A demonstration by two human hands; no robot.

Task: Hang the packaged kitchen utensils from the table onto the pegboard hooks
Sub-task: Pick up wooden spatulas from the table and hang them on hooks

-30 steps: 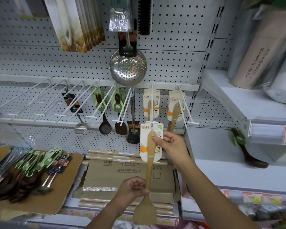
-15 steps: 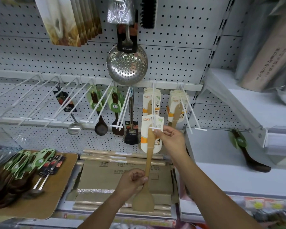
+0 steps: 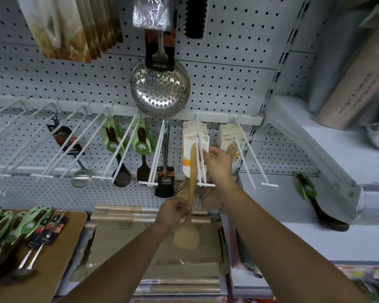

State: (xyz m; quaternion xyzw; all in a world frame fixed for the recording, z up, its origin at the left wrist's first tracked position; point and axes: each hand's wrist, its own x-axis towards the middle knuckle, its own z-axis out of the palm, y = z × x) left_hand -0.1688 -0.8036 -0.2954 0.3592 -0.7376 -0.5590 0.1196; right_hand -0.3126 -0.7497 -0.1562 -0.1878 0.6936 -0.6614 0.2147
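A wooden spatula (image 3: 192,184) with a white and orange card hangs on a white pegboard hook (image 3: 200,158), just in front of several like packs. My left hand (image 3: 175,212) grips its handle low down, above the blade. My right hand (image 3: 217,159) pinches the card's right edge up on the hook. On the wooden table (image 3: 59,254) at the lower left lie several green-carded dark utensils (image 3: 15,226) and black-carded steel ones (image 3: 46,235).
White hooks (image 3: 59,145) run along the pegboard rail, some bare, some with ladles and turners. A steel skimmer (image 3: 160,88) hangs above. Flat cardboard packs (image 3: 153,248) lie below my arms. A dark spoon (image 3: 315,204) rests on the right shelf.
Both hands carried the spatula up and back. Its card went from the hook's tip onto the hook and slid along it toward the hanging packs.
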